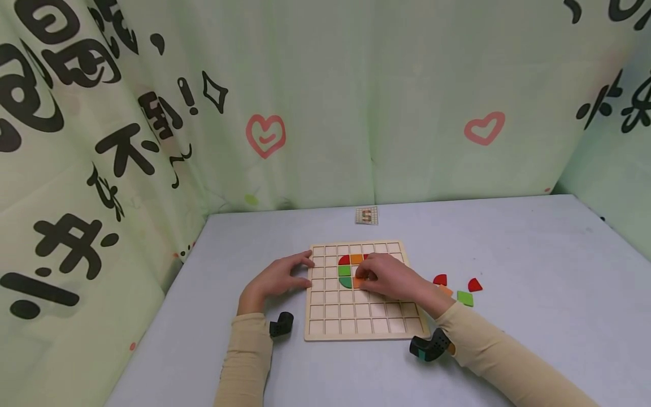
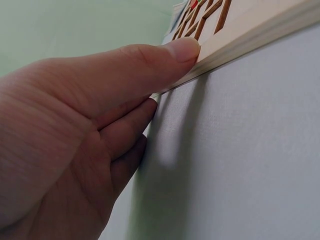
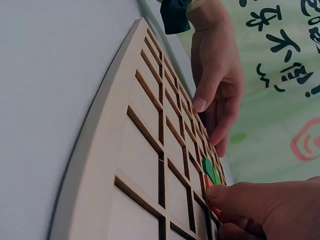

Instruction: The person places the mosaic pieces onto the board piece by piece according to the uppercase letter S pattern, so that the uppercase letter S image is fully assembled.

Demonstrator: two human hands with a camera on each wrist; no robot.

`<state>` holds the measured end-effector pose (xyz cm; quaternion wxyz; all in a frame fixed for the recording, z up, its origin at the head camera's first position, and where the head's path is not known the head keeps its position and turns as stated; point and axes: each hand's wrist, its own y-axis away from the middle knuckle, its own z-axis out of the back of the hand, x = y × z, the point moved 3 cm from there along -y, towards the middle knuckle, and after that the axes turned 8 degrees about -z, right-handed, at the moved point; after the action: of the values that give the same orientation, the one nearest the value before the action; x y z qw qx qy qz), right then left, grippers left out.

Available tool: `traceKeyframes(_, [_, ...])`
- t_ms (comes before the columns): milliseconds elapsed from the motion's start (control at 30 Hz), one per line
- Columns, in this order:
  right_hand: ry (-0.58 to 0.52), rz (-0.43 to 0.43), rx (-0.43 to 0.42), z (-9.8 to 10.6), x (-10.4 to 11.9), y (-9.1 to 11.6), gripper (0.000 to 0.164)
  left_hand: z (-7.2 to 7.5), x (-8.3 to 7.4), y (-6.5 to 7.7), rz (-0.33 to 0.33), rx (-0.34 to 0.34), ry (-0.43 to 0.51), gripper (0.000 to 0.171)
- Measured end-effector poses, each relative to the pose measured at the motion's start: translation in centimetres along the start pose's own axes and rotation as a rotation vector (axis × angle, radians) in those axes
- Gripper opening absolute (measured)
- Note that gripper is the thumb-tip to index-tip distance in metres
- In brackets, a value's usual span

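Observation:
A wooden grid board point(image 1: 330, 327) lies on the table, with coloured tiles in its upper middle cells. My right hand point(image 1: 391, 276) is over these, pinching an orange tile point(image 1: 357, 281) down at the grid; its fingers hide part of that tile. Left of it sits a dark green rounded tile point(image 1: 345, 282), below a light green square point(image 1: 344, 271). Above are a red rounded tile point(image 1: 344, 260) and an orange square point(image 1: 356, 259); another red one is mostly covered. At the board's left edge, my left hand point(image 1: 280, 277) rests its thumb point(image 2: 182, 50) against the rim, fingers extended.
Right of the board, beside my right forearm, lie loose tiles: two red point(image 1: 475, 285), a green point(image 1: 465, 298) and a partly hidden orange point(image 1: 446, 290). A small patterned card point(image 1: 366, 215) is at the table's far edge. A printed curtain point(image 1: 325, 113) hangs behind.

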<state>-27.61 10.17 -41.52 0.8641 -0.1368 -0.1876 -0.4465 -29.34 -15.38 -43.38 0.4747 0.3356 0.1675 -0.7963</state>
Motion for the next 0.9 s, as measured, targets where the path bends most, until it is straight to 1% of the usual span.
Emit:
traceKeyframes(233, [0.012,-0.002,-0.011,0.0,0.1,0.2,0.011,0.0,-0.1,0.0,-0.004,0.001,-0.008,0.035])
traceKeyframes(567, [0.000,-0.044,-0.024,0.1,0.1,0.7,0.013,-0.1,-0.1,0.0,-0.013,0.008,-0.007,0.035])
traceKeyframes(633, [-0.024,-0.069,-0.030,0.4,-0.2,1.0,0.014,-0.1,-0.1,0.0,-0.015,0.008,-0.006,0.035])
traceKeyframes(733, [-0.072,-0.140,-0.038,1.2,-1.0,1.9,0.018,-0.1,-0.1,-0.1,-0.019,0.010,-0.016,0.035])
traceKeyframes(900, [-0.124,-0.256,-0.063,3.5,-3.1,3.8,0.023,0.0,-0.1,0.0,-0.002,0.011,-0.031,0.036])
